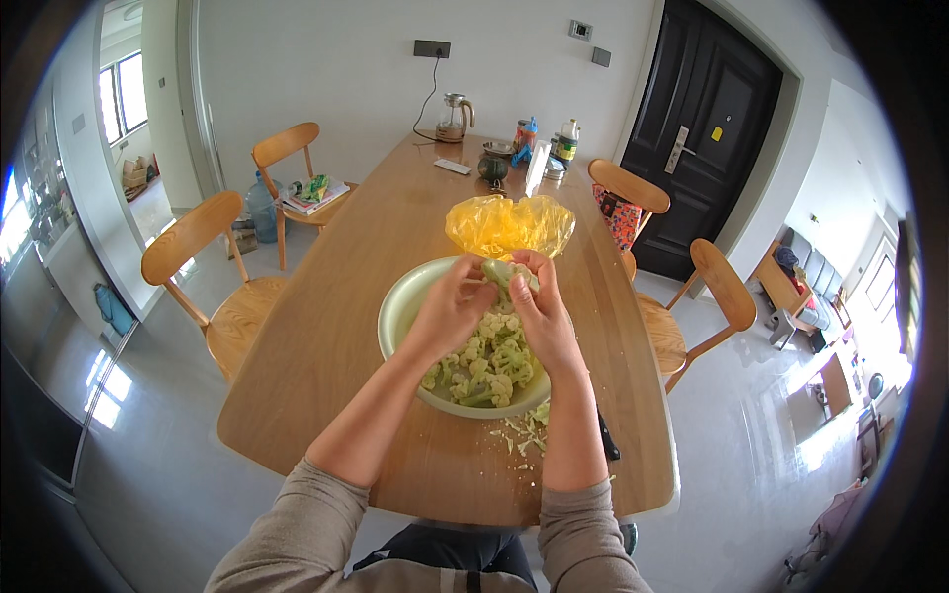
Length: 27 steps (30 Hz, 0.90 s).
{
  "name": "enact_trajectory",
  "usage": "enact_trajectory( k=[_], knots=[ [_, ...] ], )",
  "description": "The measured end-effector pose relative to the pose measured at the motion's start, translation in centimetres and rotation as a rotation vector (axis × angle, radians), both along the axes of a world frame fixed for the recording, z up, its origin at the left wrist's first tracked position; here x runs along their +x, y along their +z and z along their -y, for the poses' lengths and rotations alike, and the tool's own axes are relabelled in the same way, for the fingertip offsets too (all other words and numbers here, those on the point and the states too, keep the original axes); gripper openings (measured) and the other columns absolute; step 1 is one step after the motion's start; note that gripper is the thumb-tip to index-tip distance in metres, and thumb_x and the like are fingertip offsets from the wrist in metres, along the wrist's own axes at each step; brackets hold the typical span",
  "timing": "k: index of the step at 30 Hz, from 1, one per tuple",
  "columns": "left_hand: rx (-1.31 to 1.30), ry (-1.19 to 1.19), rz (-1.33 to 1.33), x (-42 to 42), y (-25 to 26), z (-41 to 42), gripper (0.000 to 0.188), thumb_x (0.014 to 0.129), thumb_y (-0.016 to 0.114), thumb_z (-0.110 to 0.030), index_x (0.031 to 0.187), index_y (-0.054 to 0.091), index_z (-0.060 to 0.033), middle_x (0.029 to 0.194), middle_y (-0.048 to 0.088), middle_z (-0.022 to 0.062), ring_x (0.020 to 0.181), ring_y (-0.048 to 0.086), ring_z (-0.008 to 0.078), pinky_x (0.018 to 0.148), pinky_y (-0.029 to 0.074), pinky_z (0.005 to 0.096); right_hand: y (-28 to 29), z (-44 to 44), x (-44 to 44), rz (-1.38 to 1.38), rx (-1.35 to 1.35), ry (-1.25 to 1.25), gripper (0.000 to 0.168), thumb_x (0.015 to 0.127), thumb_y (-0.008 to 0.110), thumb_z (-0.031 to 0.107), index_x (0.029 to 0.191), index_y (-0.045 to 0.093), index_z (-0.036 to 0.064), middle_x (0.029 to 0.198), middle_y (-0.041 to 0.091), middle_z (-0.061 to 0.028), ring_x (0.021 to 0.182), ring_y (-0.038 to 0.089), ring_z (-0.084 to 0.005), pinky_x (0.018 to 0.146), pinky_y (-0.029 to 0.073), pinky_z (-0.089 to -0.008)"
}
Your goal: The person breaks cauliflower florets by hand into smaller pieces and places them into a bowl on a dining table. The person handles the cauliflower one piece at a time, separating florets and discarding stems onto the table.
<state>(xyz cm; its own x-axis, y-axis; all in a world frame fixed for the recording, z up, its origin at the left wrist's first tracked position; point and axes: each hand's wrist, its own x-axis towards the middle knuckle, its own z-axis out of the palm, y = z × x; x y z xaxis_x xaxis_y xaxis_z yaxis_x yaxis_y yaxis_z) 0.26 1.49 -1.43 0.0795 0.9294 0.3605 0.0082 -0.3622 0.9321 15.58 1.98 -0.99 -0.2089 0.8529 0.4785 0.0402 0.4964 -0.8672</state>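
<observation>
Over a pale green basin on the wooden table, both my hands hold one cauliflower piece between them. My left hand has its fingers bent at the piece's left side. On the other side, my right hand grips it with thumb and fingers. Cut cauliflower florets lie in the basin below. Just beyond the rim sits a crumpled yellow plastic bag. Cauliflower scraps are scattered on the table near my right forearm, which partly hides a knife with a black handle.
At the table's far end stand a glass kettle, a dark green squash, a steel bowl and bottles. Wooden chairs flank both long sides; one on the left bears papers and a green packet.
</observation>
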Motion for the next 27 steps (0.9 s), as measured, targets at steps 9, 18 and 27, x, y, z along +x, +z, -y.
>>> enact_trajectory(
  k=[9,18,27],
  knots=[
    [0.047,0.031,-0.003,-0.7,-0.1,-0.4,0.025,0.087,0.061,-0.012,0.108,0.058,0.0024,0.095,0.062,0.0079,0.076,0.061,0.0114,0.061,0.048,0.0267,0.8,0.0,0.6,0.213,0.078,-0.059,0.035,0.086,0.069,0.009,0.12,0.061,0.004,0.121,0.059,-0.0122,0.102,0.063,-0.0236,0.083,0.055,-0.033],
    [0.197,0.064,-0.18,-0.9,0.0,-0.2,0.019,0.085,0.063,-0.008,0.102,0.063,0.0003,0.101,0.06,0.0068,0.084,0.061,0.0116,0.073,0.05,0.0271,1.0,0.3,0.7,0.197,0.216,-0.209,0.021,0.084,0.067,0.009,0.104,0.068,0.001,0.096,0.068,-0.0118,0.093,0.065,-0.0233,0.08,0.053,-0.0333],
    [0.287,0.158,-0.363,-0.8,1.0,0.8,0.019,0.084,0.066,-0.008,0.103,0.065,-0.005,0.103,0.059,0.0049,0.086,0.057,0.0146,0.068,0.045,0.0264,1.8,1.4,0.5,0.283,0.348,-0.342,0.014,0.081,0.067,0.007,0.094,0.069,0.0,0.084,0.066,-0.0094,0.077,0.06,-0.0183,0.065,0.049,-0.0291]
  ],
)
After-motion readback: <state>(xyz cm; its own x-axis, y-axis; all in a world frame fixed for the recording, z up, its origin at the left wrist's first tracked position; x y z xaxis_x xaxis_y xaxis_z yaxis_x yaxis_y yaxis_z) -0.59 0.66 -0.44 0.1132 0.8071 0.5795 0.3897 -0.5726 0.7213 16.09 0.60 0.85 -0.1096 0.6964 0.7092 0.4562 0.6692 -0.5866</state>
